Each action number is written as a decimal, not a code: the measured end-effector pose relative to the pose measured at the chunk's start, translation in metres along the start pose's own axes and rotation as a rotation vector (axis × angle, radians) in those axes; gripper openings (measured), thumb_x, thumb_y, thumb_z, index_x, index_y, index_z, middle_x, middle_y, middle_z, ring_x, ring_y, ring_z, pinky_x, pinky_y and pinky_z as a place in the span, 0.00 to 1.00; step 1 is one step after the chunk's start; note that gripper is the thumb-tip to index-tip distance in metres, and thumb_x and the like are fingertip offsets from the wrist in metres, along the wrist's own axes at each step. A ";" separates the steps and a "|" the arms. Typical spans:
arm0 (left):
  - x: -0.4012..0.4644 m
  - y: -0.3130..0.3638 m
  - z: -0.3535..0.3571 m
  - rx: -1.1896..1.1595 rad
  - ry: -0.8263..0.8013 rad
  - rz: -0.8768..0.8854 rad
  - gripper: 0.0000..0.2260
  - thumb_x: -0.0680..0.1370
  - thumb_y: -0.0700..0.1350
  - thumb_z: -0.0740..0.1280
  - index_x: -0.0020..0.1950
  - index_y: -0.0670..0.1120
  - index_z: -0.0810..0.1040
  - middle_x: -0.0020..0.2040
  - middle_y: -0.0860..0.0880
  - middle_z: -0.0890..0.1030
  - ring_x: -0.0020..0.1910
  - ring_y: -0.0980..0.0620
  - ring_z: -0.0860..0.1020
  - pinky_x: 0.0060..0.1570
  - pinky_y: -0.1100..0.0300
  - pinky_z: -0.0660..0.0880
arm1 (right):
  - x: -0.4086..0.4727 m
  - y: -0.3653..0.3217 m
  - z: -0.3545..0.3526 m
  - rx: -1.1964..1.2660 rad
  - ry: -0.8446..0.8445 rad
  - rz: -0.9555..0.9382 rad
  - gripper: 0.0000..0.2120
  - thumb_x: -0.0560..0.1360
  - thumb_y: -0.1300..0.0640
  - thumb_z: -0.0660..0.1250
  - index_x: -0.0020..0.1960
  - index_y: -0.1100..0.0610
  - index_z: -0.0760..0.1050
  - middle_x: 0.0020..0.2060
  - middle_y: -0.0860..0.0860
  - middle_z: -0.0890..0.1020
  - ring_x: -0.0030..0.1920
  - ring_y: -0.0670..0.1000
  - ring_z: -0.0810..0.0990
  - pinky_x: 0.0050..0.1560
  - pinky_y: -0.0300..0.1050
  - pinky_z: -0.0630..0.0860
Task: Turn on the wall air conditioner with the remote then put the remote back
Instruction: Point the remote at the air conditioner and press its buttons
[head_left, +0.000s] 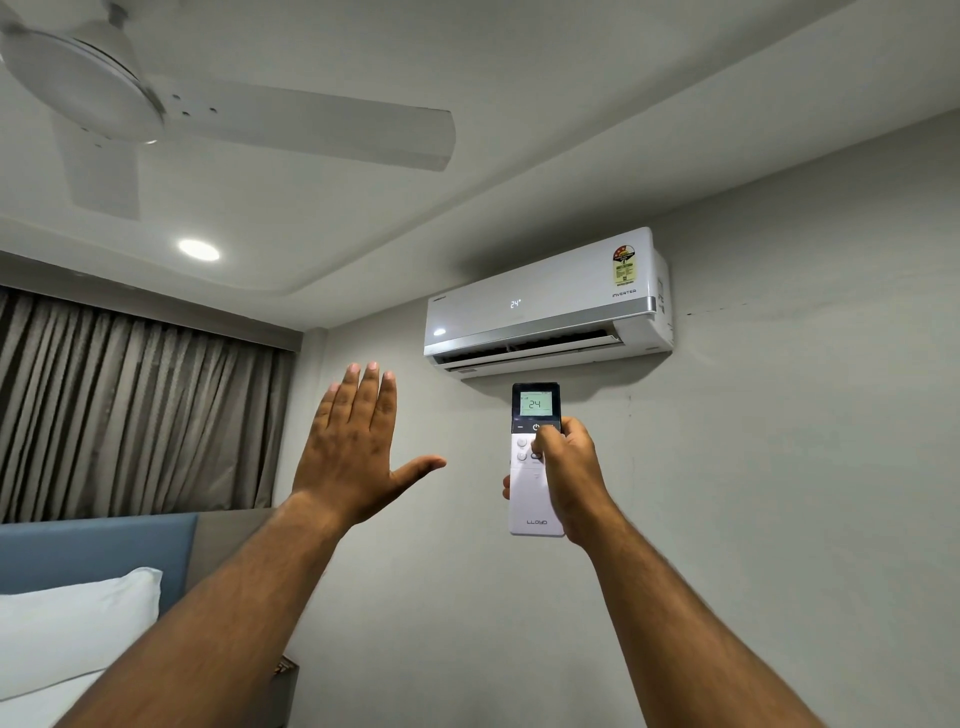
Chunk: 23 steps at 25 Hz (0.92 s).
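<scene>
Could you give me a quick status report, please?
Right hand holds remote, aimed up. Left hand open, empty. Air conditioner shows 24, flap open. Nothing between.

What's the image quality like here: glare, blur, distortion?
Head view: dim, even light from one recessed ceiling light, which also glares off the air conditioner; the ceiling fan is blurred; wide-angle stretch enlarges both forearms; the remote and its 24 readout are sharp.

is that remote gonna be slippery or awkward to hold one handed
Probably not: the remote is slim and the right hand wraps it fully. Its smooth white shell could be slightly slick. It looks rigid and light, held upright easily.
</scene>
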<state>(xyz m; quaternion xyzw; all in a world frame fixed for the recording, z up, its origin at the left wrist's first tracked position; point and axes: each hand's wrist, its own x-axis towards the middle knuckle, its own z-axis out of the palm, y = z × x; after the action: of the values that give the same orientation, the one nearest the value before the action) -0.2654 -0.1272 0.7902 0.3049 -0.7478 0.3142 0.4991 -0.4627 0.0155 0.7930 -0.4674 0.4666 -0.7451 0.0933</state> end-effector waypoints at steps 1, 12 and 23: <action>0.000 0.000 0.000 0.002 0.000 0.001 0.50 0.71 0.77 0.44 0.78 0.39 0.46 0.79 0.39 0.50 0.79 0.41 0.46 0.76 0.45 0.45 | 0.000 0.000 0.000 0.001 0.002 -0.001 0.10 0.76 0.59 0.59 0.57 0.56 0.69 0.40 0.59 0.81 0.27 0.56 0.82 0.30 0.51 0.82; -0.001 0.003 -0.006 0.006 -0.004 0.017 0.51 0.71 0.77 0.42 0.78 0.39 0.44 0.79 0.39 0.47 0.79 0.41 0.44 0.76 0.46 0.43 | -0.003 -0.005 -0.003 0.019 0.008 -0.017 0.07 0.75 0.59 0.59 0.53 0.54 0.70 0.39 0.59 0.80 0.26 0.57 0.82 0.29 0.50 0.81; 0.001 0.005 -0.010 0.015 -0.009 0.026 0.51 0.70 0.78 0.41 0.78 0.39 0.44 0.80 0.39 0.47 0.79 0.41 0.44 0.76 0.46 0.43 | -0.004 -0.007 -0.008 -0.012 0.007 0.005 0.08 0.76 0.59 0.59 0.55 0.55 0.69 0.39 0.59 0.81 0.27 0.56 0.83 0.28 0.49 0.80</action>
<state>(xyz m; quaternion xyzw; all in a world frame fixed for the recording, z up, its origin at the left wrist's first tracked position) -0.2642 -0.1169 0.7933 0.3005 -0.7515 0.3248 0.4893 -0.4646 0.0261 0.7950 -0.4641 0.4726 -0.7436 0.0909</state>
